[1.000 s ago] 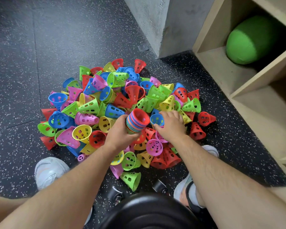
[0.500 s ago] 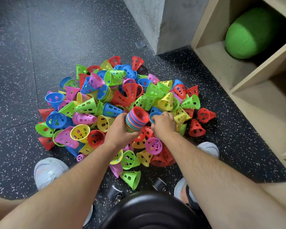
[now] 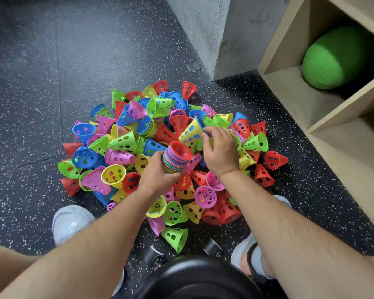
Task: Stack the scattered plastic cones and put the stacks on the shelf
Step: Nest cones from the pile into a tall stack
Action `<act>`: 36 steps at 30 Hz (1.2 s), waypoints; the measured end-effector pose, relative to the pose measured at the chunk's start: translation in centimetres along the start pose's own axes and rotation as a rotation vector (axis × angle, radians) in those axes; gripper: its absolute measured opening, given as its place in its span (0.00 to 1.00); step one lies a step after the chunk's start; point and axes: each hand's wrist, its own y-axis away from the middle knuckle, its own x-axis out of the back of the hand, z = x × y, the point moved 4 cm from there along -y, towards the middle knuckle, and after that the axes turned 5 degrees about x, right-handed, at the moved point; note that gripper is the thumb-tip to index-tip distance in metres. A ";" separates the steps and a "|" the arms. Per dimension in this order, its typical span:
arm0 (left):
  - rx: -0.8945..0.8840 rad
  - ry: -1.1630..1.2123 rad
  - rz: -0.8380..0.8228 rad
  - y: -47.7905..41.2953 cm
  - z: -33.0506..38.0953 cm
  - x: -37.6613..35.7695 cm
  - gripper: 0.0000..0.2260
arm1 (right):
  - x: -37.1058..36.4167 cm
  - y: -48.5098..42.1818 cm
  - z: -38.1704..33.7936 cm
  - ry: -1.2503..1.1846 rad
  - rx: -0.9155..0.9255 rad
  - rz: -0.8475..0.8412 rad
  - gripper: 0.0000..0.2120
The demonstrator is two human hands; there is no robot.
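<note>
Lifted from the pile since a moment ago, a yellow cone (image 3: 190,131) is pinched in the right hand (image 3: 219,151); the nested stack (image 3: 175,157), gripped by the left hand (image 3: 158,175), is judged to receive it next, mouths aligned.

A heap of bright perforated cones (image 3: 125,143) lies on the dark speckled floor (image 3: 30,104); the wooden shelf (image 3: 300,98) holds a green cushion (image 3: 335,59).

A gym or sports room: speckled black rubber floor (image 3: 41,87), a heap of perforated plastic training cones (image 3: 125,143), a bare concrete pillar (image 3: 220,33), and a wooden cubby shelf (image 3: 337,119) holding a green ball (image 3: 333,59).
</note>
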 end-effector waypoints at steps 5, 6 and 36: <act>-0.003 0.008 0.008 0.0 -0.1 0.3 0.27 | -0.2 -0.1 -1.7 -0.046 0.216 -0.060 0.07; -0.008 0.012 0.007 0.1 -0.1 0.3 0.27 | -0.4 0.3 -1.7 -0.081 0.236 -0.119 0.08; -0.154 -0.126 -0.123 1.5 -0.9 -1.1 0.30 | 0.5 4.3 4.9 0.170 -0.091 -0.424 0.33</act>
